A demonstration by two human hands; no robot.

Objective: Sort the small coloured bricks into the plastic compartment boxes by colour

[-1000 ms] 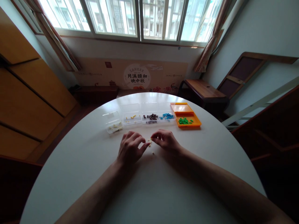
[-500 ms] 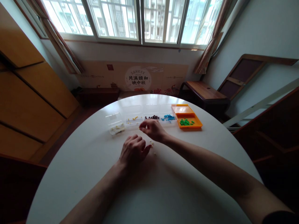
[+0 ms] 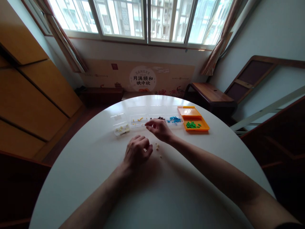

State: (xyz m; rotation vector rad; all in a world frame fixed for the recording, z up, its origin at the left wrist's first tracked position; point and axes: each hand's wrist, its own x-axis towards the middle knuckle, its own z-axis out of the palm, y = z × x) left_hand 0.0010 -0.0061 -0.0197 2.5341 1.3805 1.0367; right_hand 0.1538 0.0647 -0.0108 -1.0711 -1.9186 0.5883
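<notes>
My right hand [image 3: 159,129] is over the front edge of the clear compartment box [image 3: 133,126], thumb and index finger brought together. Anything in that pinch is too small to make out. My left hand [image 3: 138,149] rests curled on the table, its palm hidden, so its contents cannot be told. Several small cream pieces [image 3: 157,147] lie loose just right of it. Inside the clear box are a few yellow pieces [image 3: 140,119], dark pieces [image 3: 161,118] partly behind my right hand, and blue pieces [image 3: 174,119].
A small clear box [image 3: 122,129] with an open lid holds pale pieces at the left. On the right stands an open orange case [image 3: 204,126] with green pieces [image 3: 192,124]. All sit on a round white table [image 3: 186,190]. A wooden bench [image 3: 212,92] is beyond it.
My right hand has moved slightly away from me over the clear box; a yellowish bit seen at its fingertips earlier no longer shows. My left hand stays curled in place. The view has shifted slightly.
</notes>
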